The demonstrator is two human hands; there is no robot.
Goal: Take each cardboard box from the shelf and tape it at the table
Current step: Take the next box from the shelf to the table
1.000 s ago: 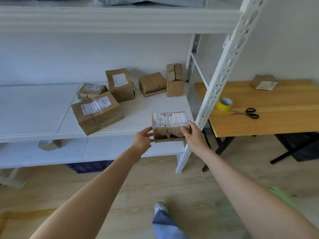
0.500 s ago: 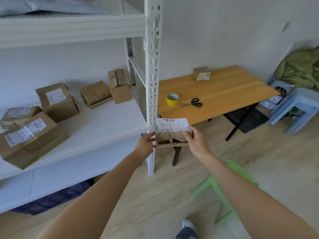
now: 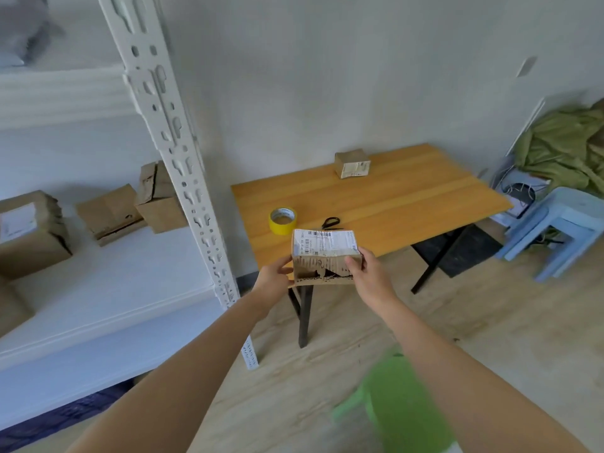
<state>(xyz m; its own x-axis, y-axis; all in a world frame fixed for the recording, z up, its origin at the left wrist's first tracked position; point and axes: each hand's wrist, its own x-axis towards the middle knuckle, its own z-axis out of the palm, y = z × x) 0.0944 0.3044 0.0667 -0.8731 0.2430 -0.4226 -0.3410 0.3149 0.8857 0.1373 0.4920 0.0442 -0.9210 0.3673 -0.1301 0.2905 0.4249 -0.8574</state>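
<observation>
My left hand (image 3: 273,279) and right hand (image 3: 371,276) clasped a torn, corrugated cardboard box (image 3: 323,256), white-labelled on top; just beyond lay a smooth wooden table (image 3: 408,204) against a plain wall.

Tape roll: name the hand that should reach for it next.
Probably the left hand: the yellow tape roll sits on the table just left of the held box, on that hand's side. The right hand grips the box's opposite side.
</observation>
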